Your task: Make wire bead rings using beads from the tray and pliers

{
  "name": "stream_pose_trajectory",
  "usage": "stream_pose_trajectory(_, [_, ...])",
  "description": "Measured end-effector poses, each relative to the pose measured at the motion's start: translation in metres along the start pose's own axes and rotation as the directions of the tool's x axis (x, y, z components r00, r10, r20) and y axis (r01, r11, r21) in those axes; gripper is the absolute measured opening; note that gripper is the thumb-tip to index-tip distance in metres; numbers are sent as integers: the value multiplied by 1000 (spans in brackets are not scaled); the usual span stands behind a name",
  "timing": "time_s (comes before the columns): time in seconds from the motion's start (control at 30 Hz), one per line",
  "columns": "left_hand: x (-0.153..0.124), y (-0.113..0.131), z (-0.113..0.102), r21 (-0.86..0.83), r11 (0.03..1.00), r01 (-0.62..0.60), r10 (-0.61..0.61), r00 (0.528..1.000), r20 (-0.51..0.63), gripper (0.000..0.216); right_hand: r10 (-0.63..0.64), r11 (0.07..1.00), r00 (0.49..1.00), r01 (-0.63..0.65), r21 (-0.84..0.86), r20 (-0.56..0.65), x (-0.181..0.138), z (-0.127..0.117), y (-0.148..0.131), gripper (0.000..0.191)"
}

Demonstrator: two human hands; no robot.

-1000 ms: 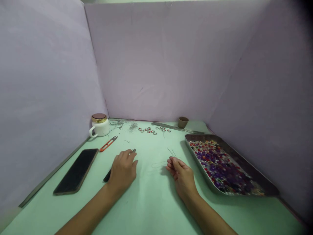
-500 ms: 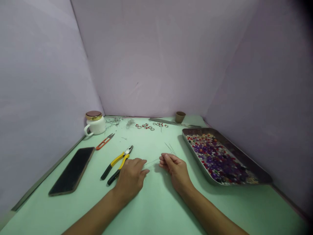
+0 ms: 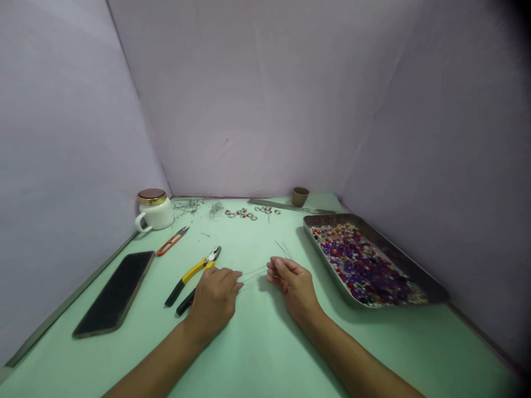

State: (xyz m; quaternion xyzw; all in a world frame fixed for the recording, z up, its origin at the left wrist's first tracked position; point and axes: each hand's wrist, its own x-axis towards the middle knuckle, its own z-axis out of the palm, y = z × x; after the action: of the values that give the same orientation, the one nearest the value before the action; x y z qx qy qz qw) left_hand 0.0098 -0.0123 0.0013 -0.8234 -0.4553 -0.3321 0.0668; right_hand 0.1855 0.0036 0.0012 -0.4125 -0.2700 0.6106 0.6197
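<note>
My left hand [image 3: 215, 298] rests palm-down on the green table, its fingertips pinched on the end of a thin wire [image 3: 254, 272] that runs to my right hand. My right hand [image 3: 292, 283] is curled shut on the other end, and two fine wire tips [image 3: 282, 249] stick up past its fingers. Yellow-and-black pliers [image 3: 191, 275] lie on the table just left of my left hand, partly under it.
A metal tray [image 3: 431, 284] full of coloured beads sits at the right. A dark phone [image 3: 114, 293] lies at the left, orange thread snips [image 3: 172, 241] and a white lidded mug [image 3: 153, 210] beyond it. Beaded rings [image 3: 243, 213], wire scraps and a small brown cup [image 3: 299, 196] line the back.
My left hand left the pliers, which now lie uncovered, and slid right to the thin wire. My right hand stayed closed on the wire. The camera shifted slightly.
</note>
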Motion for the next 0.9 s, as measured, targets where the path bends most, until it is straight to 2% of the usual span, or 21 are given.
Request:
stream_pose_trajectory(0.27, [1, 0, -1, -24, 1000, 15, -14, 999, 33, 19, -5, 999, 1000, 5, 33, 16, 0, -1, -1, 26])
stream_pose_trajectory(0.33, [1, 1, -2, -102, 990, 101, -96, 994, 49, 20, -1, 998, 1000, 2, 66, -1, 1, -2, -2, 26])
stream_pose_trajectory(0.37, [2, 1, -3, -171, 968, 185, -175, 982, 73, 23, 0, 996, 1000, 1, 90, -10, 2, -2, -2, 26])
stream_pose_trajectory(0.43, [4, 3, -4, -351, 840, 414, -378, 910, 169, 33, 3, 990, 1000, 0, 141, -21, 4, -3, -3, 25])
stream_pose_trajectory(0.5, [7, 4, -6, -530, 589, 610, -535, 786, 311, 39, 1, 984, 1000, 4, 180, -26, 5, -3, -3, 24])
stream_pose_trajectory(0.57, [9, 4, -7, -642, 333, 691, -589, 684, 431, 38, -8, 981, 1000, 13, 193, -23, 5, -3, -2, 23])
stream_pose_trajectory(0.63, [11, 3, -7, -691, 166, 703, -585, 634, 505, 35, -22, 983, 1000, 25, 180, -20, 3, -2, -1, 23])
stream_pose_trajectory(0.73, [11, 3, -7, -709, 85, 700, -563, 621, 545, 31, -48, 988, 999, 50, 144, -17, 0, 1, 1, 24])
stream_pose_trajectory(0.9, [11, 3, -7, -699, 83, 710, -593, 599, 538, 24, -84, 995, 996, 82, 55, 28, -5, 3, 3, 25])
